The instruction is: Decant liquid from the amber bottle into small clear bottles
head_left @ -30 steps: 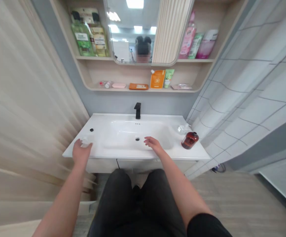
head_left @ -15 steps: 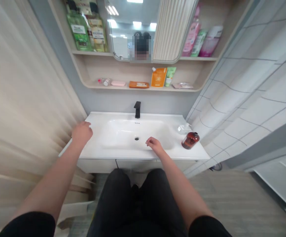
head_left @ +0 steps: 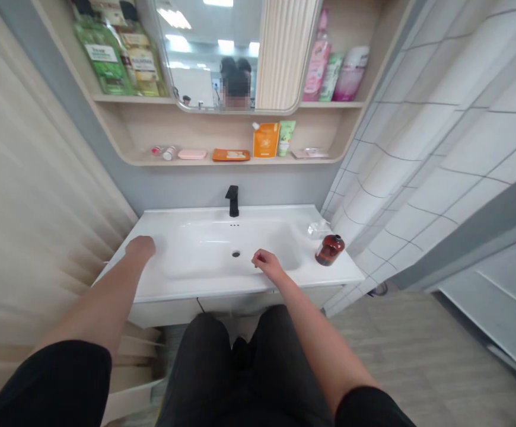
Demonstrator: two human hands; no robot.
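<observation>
Head view: left hand (head_left: pixel 140 249) at the left end of a white surface (head_left: pixel 151 281), right hand (head_left: pixel 265 260) over the basin (head_left: pixel 196 261)

Beside a pale curtain (head_left: pixel 48 225), at or just above the surface: the left hand, seen from the back, with fingers hidden. Cannot tell about its grip, or about anything beneath the palm. Above the basin's right front, to the right of the drain (head_left: pixel 235 254): the right hand, loosely curled in, with nothing visible inside. On the surface's right end, untouched: an amber bottle (head_left: pixel 330 250), with a clear bottle (head_left: pixel 318 229) just behind. At the back, centre: a black faucet (head_left: pixel 233 200), also untouched.

Judging from this pose, best done with the left wrist turned enough to bring the fingertips into sight, rather than working blind. Mind the curtain's folds; avoid snagging them. Keep the right hand relaxed over the basin, well apart from the amber bottle, to avoid a knock.
</observation>
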